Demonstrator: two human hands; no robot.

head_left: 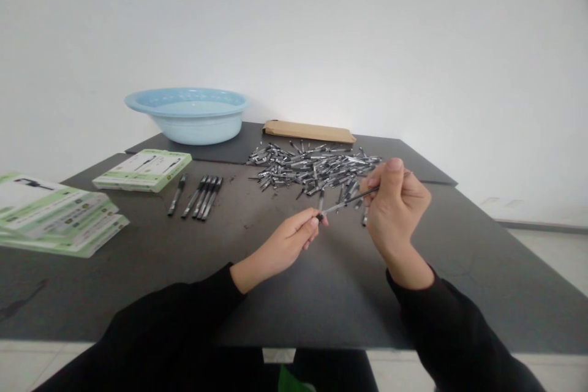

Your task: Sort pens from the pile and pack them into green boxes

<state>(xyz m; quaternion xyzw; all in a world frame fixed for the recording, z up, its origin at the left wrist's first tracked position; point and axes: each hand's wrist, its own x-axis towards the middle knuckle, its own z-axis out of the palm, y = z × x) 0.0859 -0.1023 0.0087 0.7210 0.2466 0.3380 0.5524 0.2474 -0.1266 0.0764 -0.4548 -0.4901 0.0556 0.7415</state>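
Observation:
In front of me, my left hand [294, 234] pinches the black end of a clear pen barrel [334, 208]. My right hand [399, 211], raised to the right, grips a thin dark pen refill [361, 196] between thumb and fingers. Refill and barrel form one slanting line between the hands; where exactly they meet is too small to make out. Just beyond the hands lies a loose heap of pen parts [316, 165], clear and black. Several pens [202, 197] lie side by side to the left of the heap, with a single pen [177, 195] slightly apart from them.
A green and white box [143, 170] lies left of the pens. More flat green and white boxes [59, 214] are stacked at the far left. A light blue basin [202, 128] stands at the back, beside a long brown cardboard piece [309, 131]. Everything rests on dark tables [206, 294] against a white wall.

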